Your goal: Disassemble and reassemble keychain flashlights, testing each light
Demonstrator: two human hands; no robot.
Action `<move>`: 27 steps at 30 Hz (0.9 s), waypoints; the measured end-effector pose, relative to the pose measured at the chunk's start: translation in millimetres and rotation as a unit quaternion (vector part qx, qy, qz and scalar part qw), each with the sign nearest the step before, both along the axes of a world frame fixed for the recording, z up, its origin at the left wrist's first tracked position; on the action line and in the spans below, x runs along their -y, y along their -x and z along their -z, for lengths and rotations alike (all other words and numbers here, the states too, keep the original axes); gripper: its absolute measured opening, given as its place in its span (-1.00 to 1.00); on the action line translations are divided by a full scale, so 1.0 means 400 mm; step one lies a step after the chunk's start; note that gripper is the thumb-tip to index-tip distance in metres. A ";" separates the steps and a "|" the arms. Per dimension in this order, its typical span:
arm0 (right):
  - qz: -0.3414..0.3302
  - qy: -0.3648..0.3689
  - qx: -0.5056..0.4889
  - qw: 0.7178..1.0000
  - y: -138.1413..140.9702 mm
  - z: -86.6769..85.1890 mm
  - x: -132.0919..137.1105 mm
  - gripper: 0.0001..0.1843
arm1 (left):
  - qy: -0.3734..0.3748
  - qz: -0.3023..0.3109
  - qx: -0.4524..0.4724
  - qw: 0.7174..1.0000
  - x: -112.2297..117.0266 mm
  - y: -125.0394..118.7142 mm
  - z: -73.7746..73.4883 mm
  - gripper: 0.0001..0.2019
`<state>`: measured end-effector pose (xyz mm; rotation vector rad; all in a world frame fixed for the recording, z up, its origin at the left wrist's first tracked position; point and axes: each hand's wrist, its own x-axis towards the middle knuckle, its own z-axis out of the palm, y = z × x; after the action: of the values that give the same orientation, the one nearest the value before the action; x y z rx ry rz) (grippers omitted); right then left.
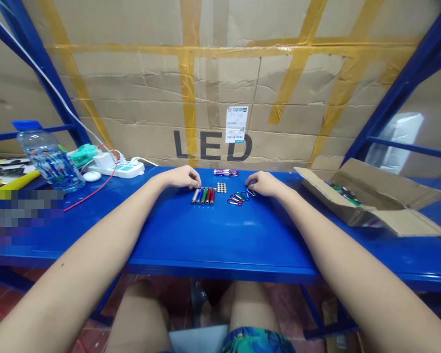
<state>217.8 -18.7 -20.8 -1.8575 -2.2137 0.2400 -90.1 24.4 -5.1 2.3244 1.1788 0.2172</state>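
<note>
A row of several small metal tubes (204, 196), silver, blue, green and red, lies side by side on the blue table. At their far ends is my left hand (185, 177), its fingers pinched together by the silver tube; what they hold, if anything, is hidden. Right of the tubes, small round silver pieces like button cells (221, 188) form a neat grid. Coloured carabiners (238, 197) lie fanned out, red to blue. My right hand (263, 183) has closed fingertips on a silver carabiner (251, 192) at the fan's right end. Behind the grid sit purple tubes (226, 172).
An open cardboard box (367, 196) with small coloured items stands at right. A water bottle (47, 157), a white power strip (121, 168), a red cable (95, 190) and yellow-handled tools (18, 180) are at left. A large carton marked LED (150, 98) rises behind the blue table (220, 240).
</note>
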 end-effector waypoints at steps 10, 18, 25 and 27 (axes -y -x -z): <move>-0.023 0.015 0.011 1.000 0.011 -0.010 0.013 -0.74 | 0.088 -0.030 -0.038 0.995 0.027 0.024 -0.040 -0.81; -0.022 0.025 0.011 0.999 0.013 -0.014 0.018 -0.76 | 0.103 -0.008 -0.064 0.993 0.043 0.011 -0.049 -0.74; -0.027 0.020 0.021 0.999 0.008 -0.010 0.009 -0.79 | 0.090 -0.005 -0.074 0.993 0.041 0.009 -0.045 -0.74; -0.026 0.019 0.023 0.999 0.006 -0.008 0.006 -0.80 | 0.089 -0.007 -0.076 0.993 0.040 0.009 -0.044 -0.74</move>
<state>215.4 -20.9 -17.5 -1.8447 -2.3062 0.2530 -93.6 8.3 12.6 2.2083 1.2340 -0.0592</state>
